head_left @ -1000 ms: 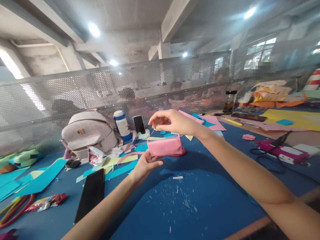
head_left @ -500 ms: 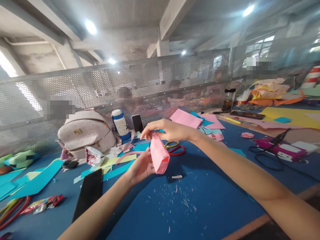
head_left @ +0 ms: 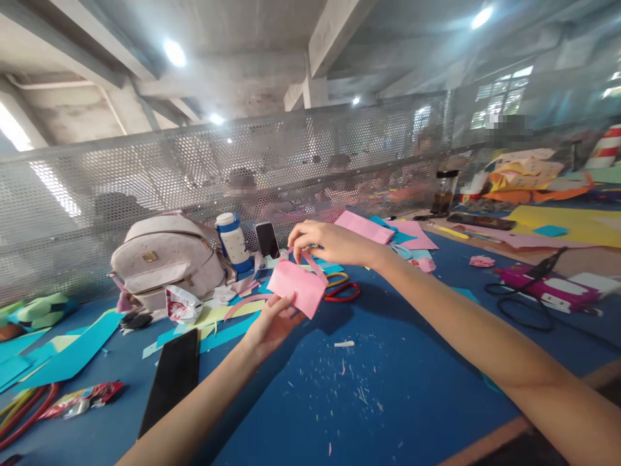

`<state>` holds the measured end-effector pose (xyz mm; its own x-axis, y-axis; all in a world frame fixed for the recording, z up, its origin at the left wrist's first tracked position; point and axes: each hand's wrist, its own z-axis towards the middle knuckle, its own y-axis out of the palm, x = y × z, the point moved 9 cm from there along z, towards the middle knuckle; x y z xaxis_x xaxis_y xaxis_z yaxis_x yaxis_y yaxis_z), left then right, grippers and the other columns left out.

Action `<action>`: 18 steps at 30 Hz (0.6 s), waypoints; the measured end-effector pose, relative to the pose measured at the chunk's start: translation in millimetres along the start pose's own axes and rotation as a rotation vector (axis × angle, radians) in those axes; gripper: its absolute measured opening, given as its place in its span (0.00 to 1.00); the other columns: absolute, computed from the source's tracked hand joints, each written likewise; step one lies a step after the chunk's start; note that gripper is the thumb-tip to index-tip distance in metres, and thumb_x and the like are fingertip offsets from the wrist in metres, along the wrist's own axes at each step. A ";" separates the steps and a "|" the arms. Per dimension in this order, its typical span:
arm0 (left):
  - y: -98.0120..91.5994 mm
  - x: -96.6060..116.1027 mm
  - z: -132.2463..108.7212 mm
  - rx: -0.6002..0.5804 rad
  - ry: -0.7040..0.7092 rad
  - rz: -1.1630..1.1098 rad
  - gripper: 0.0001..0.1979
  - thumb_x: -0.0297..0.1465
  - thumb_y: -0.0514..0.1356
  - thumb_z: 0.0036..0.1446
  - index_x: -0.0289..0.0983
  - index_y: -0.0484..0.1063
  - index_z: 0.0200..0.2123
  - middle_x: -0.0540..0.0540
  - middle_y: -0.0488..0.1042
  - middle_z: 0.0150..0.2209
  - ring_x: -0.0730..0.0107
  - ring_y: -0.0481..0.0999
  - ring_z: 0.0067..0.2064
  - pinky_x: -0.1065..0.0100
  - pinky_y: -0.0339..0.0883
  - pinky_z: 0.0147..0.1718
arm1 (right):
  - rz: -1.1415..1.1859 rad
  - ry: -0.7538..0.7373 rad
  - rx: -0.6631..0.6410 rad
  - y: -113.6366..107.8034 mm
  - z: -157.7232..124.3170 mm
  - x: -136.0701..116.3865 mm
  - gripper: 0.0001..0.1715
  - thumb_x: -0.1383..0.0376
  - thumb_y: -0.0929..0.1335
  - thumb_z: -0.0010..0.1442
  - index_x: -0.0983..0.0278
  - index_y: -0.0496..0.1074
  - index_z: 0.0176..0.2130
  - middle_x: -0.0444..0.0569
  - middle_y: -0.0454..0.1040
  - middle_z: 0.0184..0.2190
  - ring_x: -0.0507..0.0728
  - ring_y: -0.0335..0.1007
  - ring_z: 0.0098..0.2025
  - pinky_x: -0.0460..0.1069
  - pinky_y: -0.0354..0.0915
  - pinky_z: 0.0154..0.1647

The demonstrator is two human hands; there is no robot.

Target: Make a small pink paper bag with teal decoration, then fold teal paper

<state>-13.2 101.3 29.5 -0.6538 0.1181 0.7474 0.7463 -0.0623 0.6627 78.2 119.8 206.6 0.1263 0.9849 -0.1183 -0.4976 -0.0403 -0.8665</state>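
Observation:
A small pink paper bag (head_left: 297,286) with a thin pink strip handle hangs above the blue table (head_left: 369,388). My right hand (head_left: 328,243) pinches the handle strip at the top. My left hand (head_left: 272,322) holds the bag's lower edge from below, fingers curled on the paper. The bag's broad face is turned toward me, tilted.
A black phone (head_left: 172,378) lies at front left. A pale backpack (head_left: 162,259), a blue-and-white bottle (head_left: 233,242) and a propped phone (head_left: 268,240) stand by the perforated metal screen. Red and yellow scissors (head_left: 339,288) lie behind the bag. Paper scraps, a pink glue gun (head_left: 543,288) with cable at right.
The bag went from lying broadside to hanging end-on, and now shows its broad face again, tilted. My right hand rose slightly; my left hand stayed under the bag.

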 end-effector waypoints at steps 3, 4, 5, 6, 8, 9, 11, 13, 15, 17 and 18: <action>-7.0 -0.1 2.9 0.039 0.034 0.014 0.11 0.25 0.69 0.49 0.36 0.72 0.36 0.47 0.81 0.37 0.69 0.80 0.40 0.63 0.73 0.48 | 0.012 0.073 -0.055 4.9 -2.0 6.7 0.20 0.78 0.58 0.58 0.62 0.74 0.32 0.48 0.73 0.44 0.54 0.67 0.44 0.51 0.60 0.45; -8.9 -0.1 3.6 0.049 0.045 0.021 0.12 0.25 0.69 0.49 0.36 0.71 0.35 0.47 0.81 0.37 0.69 0.80 0.39 0.63 0.73 0.47 | 0.023 0.102 -0.079 7.7 -2.3 8.2 0.19 0.77 0.58 0.58 0.62 0.74 0.33 0.48 0.74 0.43 0.54 0.68 0.42 0.50 0.60 0.43; -10.4 0.2 4.3 0.057 0.057 0.029 0.12 0.25 0.69 0.48 0.36 0.71 0.35 0.47 0.81 0.37 0.69 0.80 0.40 0.64 0.73 0.47 | 0.035 0.131 -0.098 10.3 -2.5 9.4 0.17 0.75 0.59 0.59 0.63 0.74 0.35 0.48 0.75 0.42 0.54 0.69 0.40 0.50 0.60 0.41; -11.4 0.7 4.8 0.061 0.070 0.037 0.11 0.25 0.69 0.49 0.36 0.71 0.35 0.47 0.81 0.37 0.69 0.80 0.40 0.65 0.73 0.46 | 0.048 0.158 -0.108 12.7 -2.5 10.1 0.14 0.73 0.60 0.60 0.63 0.73 0.37 0.48 0.75 0.40 0.54 0.69 0.39 0.50 0.60 0.40; -11.3 2.3 5.5 0.056 0.100 0.058 0.12 0.27 0.69 0.50 0.37 0.71 0.37 0.46 0.80 0.39 0.68 0.80 0.42 0.66 0.73 0.46 | 0.070 0.197 -0.110 16.9 -2.2 10.7 0.09 0.68 0.64 0.60 0.62 0.72 0.40 0.48 0.76 0.39 0.54 0.69 0.38 0.49 0.60 0.37; -10.3 3.3 5.7 0.046 0.114 0.072 0.12 0.27 0.69 0.50 0.37 0.72 0.39 0.46 0.80 0.40 0.68 0.80 0.42 0.67 0.73 0.45 | 0.078 0.211 -0.109 19.3 -2.1 11.1 0.08 0.67 0.65 0.59 0.62 0.70 0.40 0.47 0.76 0.39 0.54 0.70 0.38 0.48 0.60 0.36; -7.0 5.1 5.5 0.018 0.138 0.110 0.16 0.26 0.69 0.50 0.38 0.72 0.43 0.46 0.80 0.42 0.69 0.79 0.44 0.67 0.72 0.46 | 0.076 0.246 -0.109 24.7 -2.7 14.2 0.11 0.67 0.67 0.56 0.61 0.68 0.42 0.47 0.76 0.38 0.54 0.70 0.36 0.48 0.59 0.32; -3.1 6.7 4.7 -0.013 0.162 0.159 0.20 0.25 0.69 0.49 0.39 0.71 0.46 0.46 0.79 0.43 0.69 0.78 0.45 0.67 0.70 0.48 | 0.056 0.287 -0.100 28.9 -4.1 20.0 0.16 0.68 0.68 0.54 0.61 0.66 0.44 0.47 0.76 0.37 0.54 0.70 0.34 0.48 0.57 0.29; 0.4 7.8 3.7 -0.042 0.188 0.222 0.22 0.26 0.69 0.48 0.39 0.71 0.48 0.46 0.79 0.44 0.68 0.77 0.47 0.67 0.69 0.49 | 0.048 0.313 -0.087 31.2 -5.1 25.3 0.18 0.68 0.68 0.55 0.61 0.65 0.46 0.47 0.76 0.37 0.54 0.70 0.32 0.48 0.55 0.27; 2.8 9.0 3.0 -0.065 0.224 0.300 0.22 0.29 0.69 0.50 0.39 0.71 0.49 0.44 0.78 0.45 0.65 0.77 0.49 0.65 0.68 0.50 | 0.063 0.315 -0.075 32.0 -4.9 27.9 0.17 0.68 0.66 0.57 0.62 0.65 0.47 0.48 0.76 0.37 0.54 0.69 0.32 0.48 0.55 0.27; 3.5 10.1 2.9 -0.071 0.250 0.346 0.22 0.30 0.69 0.50 0.38 0.71 0.49 0.43 0.78 0.45 0.63 0.76 0.49 0.63 0.68 0.51 | 0.076 0.307 -0.075 32.1 -4.3 28.0 0.16 0.68 0.65 0.58 0.62 0.66 0.47 0.48 0.76 0.36 0.54 0.69 0.33 0.48 0.56 0.28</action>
<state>-16.8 105.2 39.2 -0.3832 -0.1648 0.9089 0.9221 -0.1252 0.3660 69.5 145.4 173.3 0.3501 0.8822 -0.3149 -0.4520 -0.1353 -0.8817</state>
